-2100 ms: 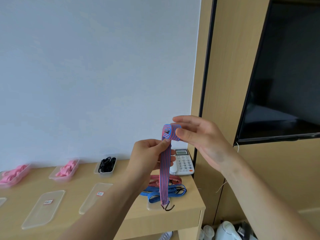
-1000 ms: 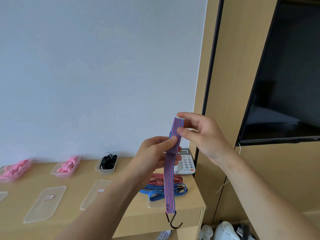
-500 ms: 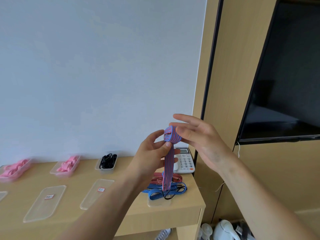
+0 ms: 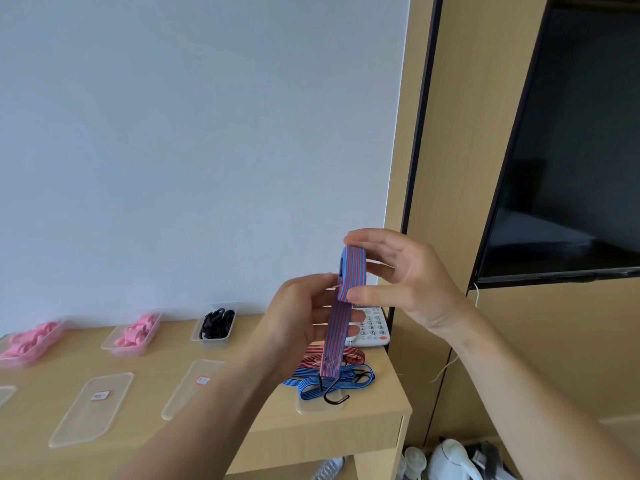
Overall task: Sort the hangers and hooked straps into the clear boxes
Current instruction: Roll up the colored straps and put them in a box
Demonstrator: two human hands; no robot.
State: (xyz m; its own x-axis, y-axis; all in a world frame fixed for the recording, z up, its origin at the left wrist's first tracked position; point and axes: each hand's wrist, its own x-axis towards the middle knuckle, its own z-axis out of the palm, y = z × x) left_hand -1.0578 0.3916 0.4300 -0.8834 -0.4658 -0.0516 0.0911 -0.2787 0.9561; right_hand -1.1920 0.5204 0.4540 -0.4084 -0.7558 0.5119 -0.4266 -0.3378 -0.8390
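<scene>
Pale wall filled the background, with a wooden counter [image 4: 242, 431] below it and a dark screen [image 4: 571, 150] at 3 o'clock. On the counter stood two clear boxes of pink hangers [image 4: 29, 341] [image 4: 136, 332], a third clear box of black items [image 4: 216, 323] at about 8 o'clock from the hands, several loose lids [image 4: 91, 408], and a white telephone [image 4: 372, 329].

Both hands were raised above the counter's right end. The right hand [image 4: 408, 282] pinched the folded upper part of a red-and-blue striped strap [image 4: 337, 327] between thumb and fingers, the fold standing upright. The left hand [image 4: 304, 323] was closed loosely around the strap's run just below, at 7 o'clock from the right hand. Neither hand was empty.

The strap's long axis ran almost vertical, leaning slightly toward 7 o'clock. Its free end hung down, and the black hook [image 4: 332, 396] dangled just above a heap of other straps [image 4: 332, 374], blue and red, lying on a clear lid or shallow box [image 4: 308, 408] at the counter's right end; which, I could not tell.

Judgement: the strap was part folded, with a length left to gather. That length lay straight down, at 6 o'clock from the hands, and the left hand was the nearer to it. The hook risked catching the heap below. No strap appeared boxed yet, and the hangers appeared sorted.
</scene>
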